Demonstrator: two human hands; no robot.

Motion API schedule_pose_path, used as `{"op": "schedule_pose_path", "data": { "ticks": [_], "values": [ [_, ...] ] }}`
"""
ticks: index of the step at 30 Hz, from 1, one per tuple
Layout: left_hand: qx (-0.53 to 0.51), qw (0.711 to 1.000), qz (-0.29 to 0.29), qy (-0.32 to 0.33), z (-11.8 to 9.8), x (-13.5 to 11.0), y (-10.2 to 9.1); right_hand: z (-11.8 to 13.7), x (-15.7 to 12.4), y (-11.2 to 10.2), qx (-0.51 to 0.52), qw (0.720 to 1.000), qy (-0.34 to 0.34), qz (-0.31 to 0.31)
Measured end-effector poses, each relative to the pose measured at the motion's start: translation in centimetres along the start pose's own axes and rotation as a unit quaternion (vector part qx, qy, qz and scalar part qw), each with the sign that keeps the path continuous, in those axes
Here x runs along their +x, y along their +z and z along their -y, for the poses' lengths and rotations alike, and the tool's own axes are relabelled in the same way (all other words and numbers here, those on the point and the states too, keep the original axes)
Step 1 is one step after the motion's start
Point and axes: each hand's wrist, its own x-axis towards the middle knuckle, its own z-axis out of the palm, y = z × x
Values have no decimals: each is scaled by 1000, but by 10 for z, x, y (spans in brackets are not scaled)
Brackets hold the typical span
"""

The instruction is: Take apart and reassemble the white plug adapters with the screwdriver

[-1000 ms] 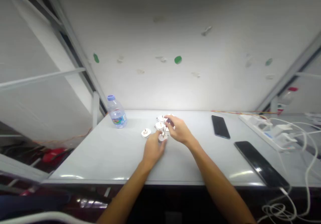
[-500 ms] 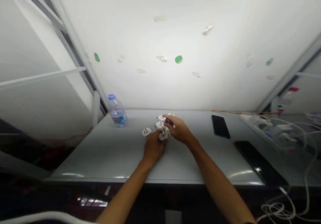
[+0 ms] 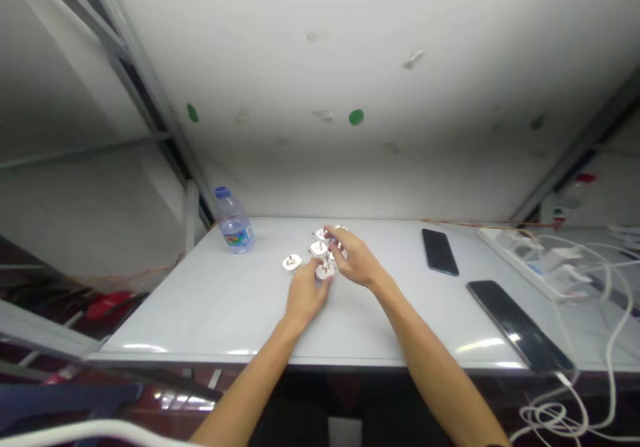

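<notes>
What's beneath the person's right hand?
White plug adapters sit around the right hand, partly showing at its edges; whatever lies directly beneath it is covered and cannot be seen.

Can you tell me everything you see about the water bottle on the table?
The water bottle is clear plastic with a blue-purple cap and a colourful label in blue, green and red. It looks mostly full of clear liquid, and the cap is on. It stands upright near the back left corner of the white table, which is the only thing touching it. No hand is on it.
</notes>
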Motion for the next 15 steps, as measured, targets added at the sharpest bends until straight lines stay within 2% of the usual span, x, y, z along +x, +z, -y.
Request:
{"op": "schedule_pose_path", "data": {
  "ticks": [6,10,15],
  "values": [
    [-4,1000,-2,-4,0,1,0,2,0,-1,-9,1000,-3,0],
    [2,1000,1,-17,0,1,0,1,0,0,22,1000,4,10],
    [9,1000,-2,-22,1,0,2,-2,0,5,19,1000,18,-13]
  ]
}}
